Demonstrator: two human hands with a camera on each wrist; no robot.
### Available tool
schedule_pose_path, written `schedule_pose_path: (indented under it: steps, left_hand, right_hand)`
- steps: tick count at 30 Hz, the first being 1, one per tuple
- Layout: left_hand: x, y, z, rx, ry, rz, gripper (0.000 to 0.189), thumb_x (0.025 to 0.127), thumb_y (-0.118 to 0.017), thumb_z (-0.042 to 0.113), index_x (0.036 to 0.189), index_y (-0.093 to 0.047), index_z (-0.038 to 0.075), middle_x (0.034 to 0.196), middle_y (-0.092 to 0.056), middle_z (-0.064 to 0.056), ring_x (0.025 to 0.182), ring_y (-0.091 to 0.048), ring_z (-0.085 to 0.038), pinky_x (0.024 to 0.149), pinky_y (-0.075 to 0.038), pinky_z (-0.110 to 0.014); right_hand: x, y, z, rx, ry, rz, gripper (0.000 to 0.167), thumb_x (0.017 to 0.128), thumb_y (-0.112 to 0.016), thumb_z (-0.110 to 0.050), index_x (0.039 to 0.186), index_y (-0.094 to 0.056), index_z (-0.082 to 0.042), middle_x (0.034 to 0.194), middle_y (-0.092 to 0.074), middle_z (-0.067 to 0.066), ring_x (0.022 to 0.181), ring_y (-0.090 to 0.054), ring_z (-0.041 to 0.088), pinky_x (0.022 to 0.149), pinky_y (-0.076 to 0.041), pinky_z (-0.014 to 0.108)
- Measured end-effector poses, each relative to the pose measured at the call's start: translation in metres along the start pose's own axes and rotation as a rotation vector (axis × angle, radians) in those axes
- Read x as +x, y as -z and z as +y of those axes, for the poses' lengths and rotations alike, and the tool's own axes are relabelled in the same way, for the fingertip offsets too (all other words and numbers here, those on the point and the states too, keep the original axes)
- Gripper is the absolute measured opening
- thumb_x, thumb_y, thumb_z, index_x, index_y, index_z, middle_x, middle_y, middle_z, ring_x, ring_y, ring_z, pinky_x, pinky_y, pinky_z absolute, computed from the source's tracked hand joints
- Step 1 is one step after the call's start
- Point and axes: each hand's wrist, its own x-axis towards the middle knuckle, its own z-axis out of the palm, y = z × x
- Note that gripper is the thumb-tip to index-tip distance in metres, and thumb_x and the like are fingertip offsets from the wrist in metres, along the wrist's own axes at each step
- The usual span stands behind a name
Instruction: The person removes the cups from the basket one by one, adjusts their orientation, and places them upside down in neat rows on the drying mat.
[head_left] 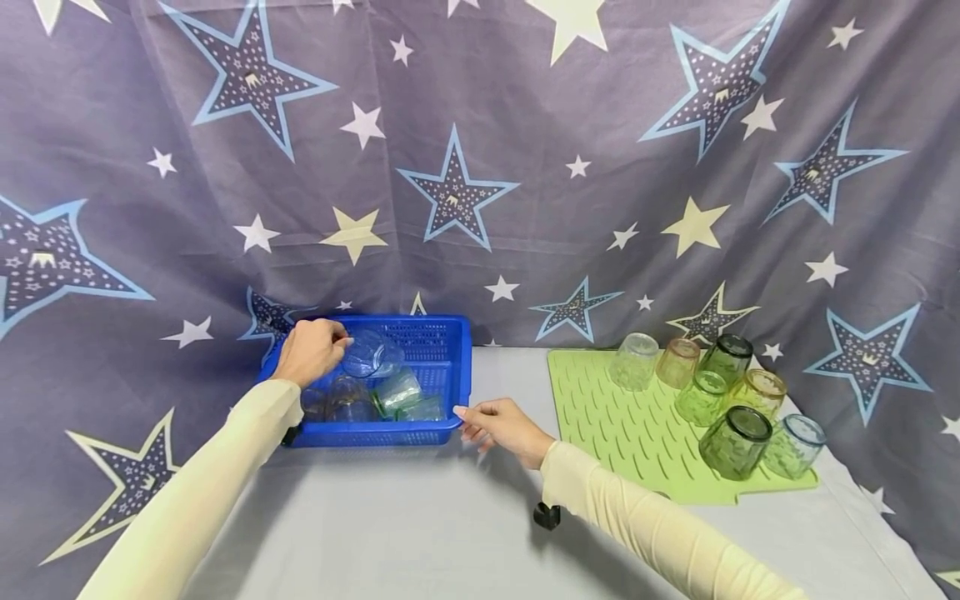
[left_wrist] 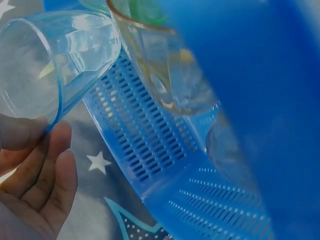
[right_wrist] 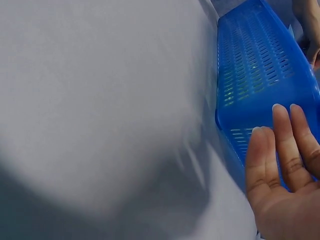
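The clear drinking glass (left_wrist: pixel 62 60) is thin-walled and see-through, with a bluish tint that deepens along its rim; a smooth band runs below the rim, and the lower wall is faceted and catches bright reflections. It is tipped over sideways at upper left of the left wrist view; in the head view it is left of centre, over the blue basket (head_left: pixel 375 435). The left grip (head_left: pixel 311 348) pinches it at the rim, between thumb and fingers. The right grip (head_left: pixel 501 427) pinches the basket's near right corner, just below the middle of the head view. Inside the slotted basket lie more glasses, among them a green-tinted glass (head_left: pixel 397 390) and, in the left wrist view's upper middle, an amber-rimmed glass (left_wrist: pixel 170 75). At right, coloured glasses stand on a green mat (head_left: pixel 615 433) on the table (head_left: pixel 390 525).
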Motion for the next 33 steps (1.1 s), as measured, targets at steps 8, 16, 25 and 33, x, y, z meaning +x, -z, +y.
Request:
schedule_pose_path:
  steps: [8, 16, 25, 33]
  left_hand:
    - [-0.004, 0.003, 0.008, -0.077, 0.042, 0.004, 0.020, 0.100, -0.066, 0.016, 0.094, -0.078, 0.002, 0.076, -0.071, -0.008, 0.061, -0.060, -0.024, 0.062, -0.049, -0.045]
    - [-0.010, 0.005, 0.018, -0.258, 0.140, -0.073, 0.024, 0.105, -0.060, 0.018, 0.103, -0.075, -0.001, 0.081, -0.073, -0.011, 0.069, -0.068, -0.023, 0.058, -0.050, -0.039]
    - [-0.016, 0.000, 0.030, -0.441, 0.237, -0.153, 0.021, 0.106, -0.059, 0.021, 0.105, -0.073, 0.004, 0.086, -0.073, -0.009, 0.080, -0.072, -0.026, 0.070, -0.054, -0.037]
    - [-0.020, -0.008, 0.048, -0.571, 0.254, -0.213, 0.019, 0.107, -0.059, 0.018, 0.104, -0.070, 0.002, 0.088, -0.071, -0.011, 0.084, -0.071, -0.032, 0.075, -0.053, -0.038]
  right_hand:
    - [-0.002, -0.002, -0.001, 0.000, 0.002, 0.002, 0.054, 0.097, -0.070, -0.045, 0.106, -0.070, 0.008, 0.104, -0.071, 0.028, 0.094, -0.068, 0.034, 0.085, -0.057, 0.053]
    - [-0.003, -0.002, -0.002, -0.005, -0.006, 0.007, 0.049, 0.098, -0.069, -0.045, 0.101, -0.072, 0.004, 0.102, -0.072, 0.025, 0.094, -0.068, 0.034, 0.085, -0.057, 0.052]
    - [-0.002, -0.002, -0.001, -0.008, -0.007, 0.005, 0.051, 0.098, -0.069, -0.046, 0.103, -0.072, 0.005, 0.102, -0.072, 0.025, 0.094, -0.068, 0.035, 0.082, -0.059, 0.048]
    - [-0.002, -0.002, 0.001, -0.006, -0.006, 0.005, 0.054, 0.098, -0.069, -0.046, 0.107, -0.071, 0.007, 0.105, -0.072, 0.026, 0.097, -0.068, 0.037, 0.082, -0.058, 0.048]
